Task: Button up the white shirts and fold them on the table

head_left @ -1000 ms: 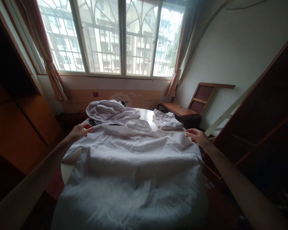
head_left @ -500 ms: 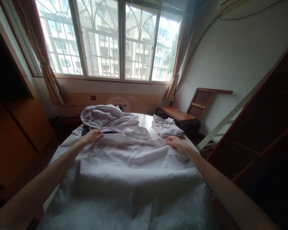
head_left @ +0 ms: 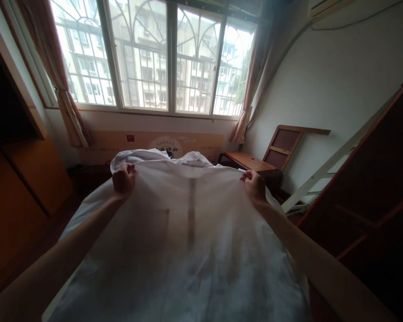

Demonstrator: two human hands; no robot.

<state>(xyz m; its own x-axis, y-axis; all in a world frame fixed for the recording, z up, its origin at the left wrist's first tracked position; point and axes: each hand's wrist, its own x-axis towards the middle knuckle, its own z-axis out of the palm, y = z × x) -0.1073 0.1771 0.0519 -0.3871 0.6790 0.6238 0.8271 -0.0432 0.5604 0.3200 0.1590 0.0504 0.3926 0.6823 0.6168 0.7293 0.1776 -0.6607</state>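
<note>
A large white shirt is stretched out in front of me, lifted off the table, with its button placket running down the middle. My left hand is closed on its far left edge. My right hand is closed on its far right edge. The raised cloth hides the table and most of what lies on it. Behind the shirt's top edge, a heap of white clothes just shows.
A barred window with curtains fills the far wall, with a cardboard panel below it. A wooden bench and a leaning wooden frame stand at the right. Dark wooden furniture flanks both sides.
Both hands moved inward along the shirt's far edge, closed on it and lifted it. The raised shirt now covers the folded white pile and most of the heap.
</note>
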